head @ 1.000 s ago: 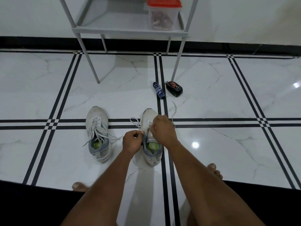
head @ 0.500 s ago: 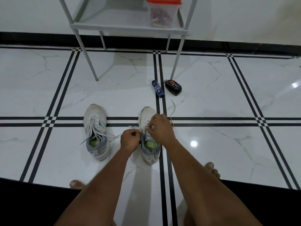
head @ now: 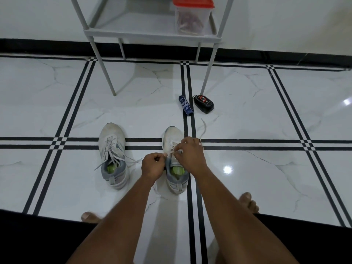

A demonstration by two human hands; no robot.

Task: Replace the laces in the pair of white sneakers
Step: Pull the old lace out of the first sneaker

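Two white sneakers with grey heels and green insoles stand on the tiled floor, toes pointing away. The left sneaker (head: pixel 112 149) is laced, its lace ends trailing loose at both sides. Both my hands work over the right sneaker (head: pixel 172 136). My left hand (head: pixel 153 165) is curled at the shoe's left side and pinches a white lace end. My right hand (head: pixel 189 153) covers the shoe's tongue area and pinches the lace at the eyelets. Another stretch of the white lace (head: pixel 204 128) trails on the floor beyond my right hand.
A blue tube (head: pixel 185 105) and a black-and-red shoe polish sponge (head: pixel 203 103) lie just beyond the right sneaker. A grey metal rack (head: pixel 152 33) stands at the wall, bearing a clear container with a red lid (head: pixel 192 16). My bare feet rest near the frame's bottom.
My left hand has drawn in closer to the right sneaker, and the lace loop seen at its left a second ago is gone. My right hand stays over the eyelets.
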